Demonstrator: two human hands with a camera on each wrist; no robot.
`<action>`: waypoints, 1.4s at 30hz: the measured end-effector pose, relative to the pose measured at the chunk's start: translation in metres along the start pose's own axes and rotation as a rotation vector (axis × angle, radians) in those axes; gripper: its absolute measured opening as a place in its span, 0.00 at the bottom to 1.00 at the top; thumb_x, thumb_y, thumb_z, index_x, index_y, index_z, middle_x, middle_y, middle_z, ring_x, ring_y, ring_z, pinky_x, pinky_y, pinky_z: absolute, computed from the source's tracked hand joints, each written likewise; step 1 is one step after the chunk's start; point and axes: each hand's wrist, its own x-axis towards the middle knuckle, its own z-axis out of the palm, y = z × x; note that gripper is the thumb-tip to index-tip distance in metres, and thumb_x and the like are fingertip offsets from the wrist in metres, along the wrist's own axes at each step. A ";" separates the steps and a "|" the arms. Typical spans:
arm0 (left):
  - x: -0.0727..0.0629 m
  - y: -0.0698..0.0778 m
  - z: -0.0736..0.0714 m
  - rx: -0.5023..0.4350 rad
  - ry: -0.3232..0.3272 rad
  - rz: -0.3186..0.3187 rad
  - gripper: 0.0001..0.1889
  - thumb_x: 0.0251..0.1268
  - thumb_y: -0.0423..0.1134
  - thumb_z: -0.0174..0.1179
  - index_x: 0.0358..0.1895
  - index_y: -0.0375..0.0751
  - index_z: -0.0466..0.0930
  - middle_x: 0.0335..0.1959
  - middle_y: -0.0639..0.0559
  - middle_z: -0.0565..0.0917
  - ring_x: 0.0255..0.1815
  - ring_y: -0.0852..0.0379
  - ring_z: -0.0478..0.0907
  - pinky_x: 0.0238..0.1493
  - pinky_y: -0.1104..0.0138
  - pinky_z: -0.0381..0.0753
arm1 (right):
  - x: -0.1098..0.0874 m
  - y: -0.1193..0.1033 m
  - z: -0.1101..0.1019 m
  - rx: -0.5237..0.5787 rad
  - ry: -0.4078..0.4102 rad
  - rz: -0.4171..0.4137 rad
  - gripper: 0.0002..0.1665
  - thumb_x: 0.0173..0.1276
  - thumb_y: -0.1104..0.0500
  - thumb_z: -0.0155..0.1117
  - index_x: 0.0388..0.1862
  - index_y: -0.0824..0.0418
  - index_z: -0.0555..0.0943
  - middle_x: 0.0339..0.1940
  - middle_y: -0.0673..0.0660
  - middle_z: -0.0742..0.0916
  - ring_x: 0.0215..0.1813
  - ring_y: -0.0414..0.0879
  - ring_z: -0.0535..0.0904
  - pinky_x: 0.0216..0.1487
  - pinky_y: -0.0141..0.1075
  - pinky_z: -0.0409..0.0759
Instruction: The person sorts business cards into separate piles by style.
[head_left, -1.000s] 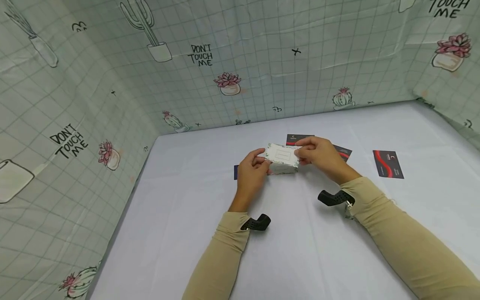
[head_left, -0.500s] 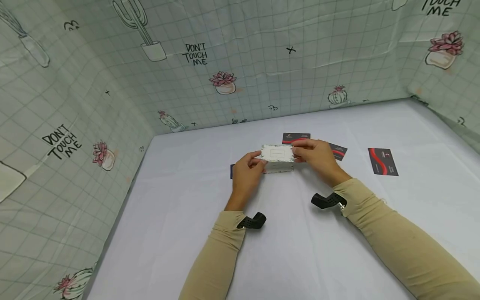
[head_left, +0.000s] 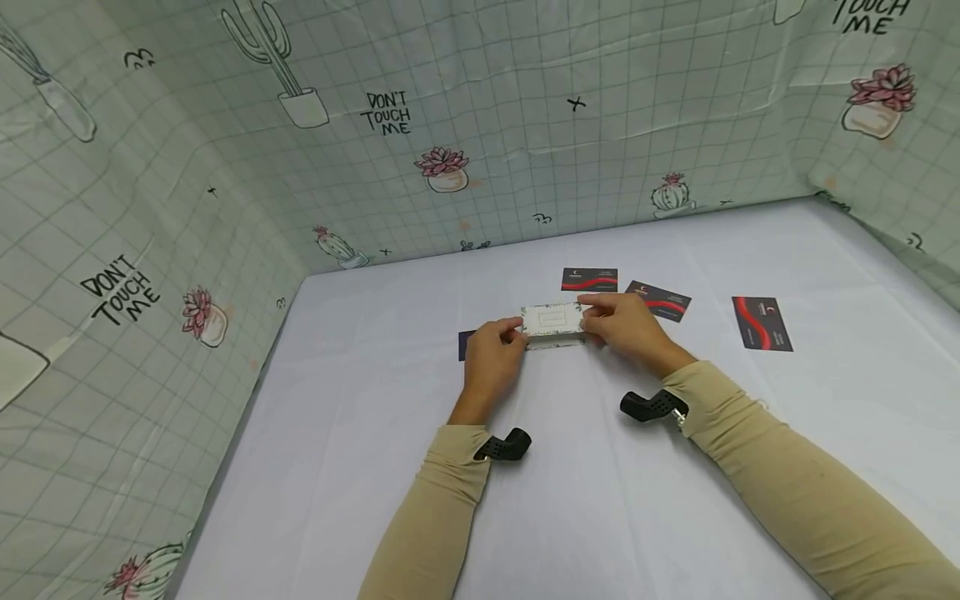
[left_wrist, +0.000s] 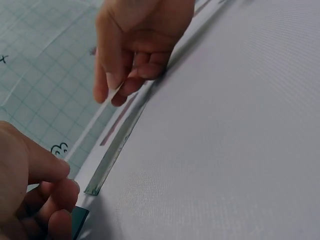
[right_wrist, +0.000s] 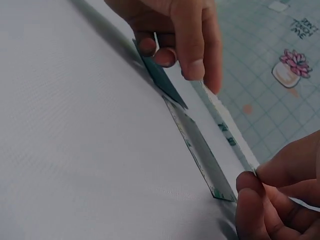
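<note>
A white card (head_left: 552, 318) with a leafy green border and a small central frame is held level between both hands. My left hand (head_left: 493, 363) pinches its left end, thumb against fingers. My right hand (head_left: 628, 330) pinches the right end. Just beneath, a similar leafy-bordered card (right_wrist: 197, 150) lies on the white cloth; the held one covers most of it in the head view. Both wrist views show a gap between the two cards. Partly hidden by my left hand, a dark blue card (head_left: 465, 346) lies beside that lower card.
Behind my right hand are two black cards with red waves, one farther back (head_left: 589, 279) and one tilted (head_left: 660, 301). Another black card (head_left: 762, 323) lies farther right. A patterned cloth wall (head_left: 495, 150) borders the table's back and sides.
Both hands have lowered the white card closer to the one beneath it, narrowing the gap. It has also straightened from a slant. More of the black cards shows behind my right hand.
</note>
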 end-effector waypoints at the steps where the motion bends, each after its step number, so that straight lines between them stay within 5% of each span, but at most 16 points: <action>1: 0.000 0.000 0.000 0.023 -0.010 -0.007 0.14 0.65 0.33 0.63 0.53 0.39 0.87 0.32 0.53 0.82 0.35 0.58 0.75 0.37 0.66 0.73 | 0.000 0.001 0.001 -0.013 -0.003 -0.005 0.27 0.68 0.67 0.63 0.66 0.69 0.76 0.40 0.62 0.87 0.28 0.44 0.80 0.29 0.32 0.74; 15: -0.004 0.004 0.003 0.210 -0.044 -0.082 0.16 0.63 0.34 0.61 0.51 0.49 0.89 0.30 0.60 0.82 0.32 0.59 0.77 0.28 0.64 0.73 | 0.000 0.005 0.007 -0.095 0.031 -0.017 0.21 0.66 0.66 0.62 0.57 0.72 0.81 0.36 0.60 0.88 0.27 0.43 0.82 0.29 0.32 0.73; 27: -0.006 0.004 0.007 0.346 -0.055 -0.020 0.16 0.66 0.34 0.59 0.52 0.50 0.89 0.42 0.50 0.86 0.35 0.58 0.80 0.23 0.64 0.72 | -0.001 0.002 0.007 -0.217 0.000 -0.068 0.21 0.66 0.65 0.63 0.56 0.73 0.82 0.31 0.56 0.87 0.24 0.40 0.81 0.28 0.32 0.73; 42: -0.007 0.004 0.010 0.414 -0.059 0.009 0.13 0.67 0.38 0.62 0.53 0.46 0.88 0.34 0.56 0.79 0.32 0.60 0.75 0.27 0.65 0.72 | -0.001 -0.001 0.007 -0.259 -0.006 -0.046 0.21 0.65 0.65 0.64 0.55 0.73 0.82 0.32 0.57 0.87 0.26 0.40 0.80 0.30 0.34 0.73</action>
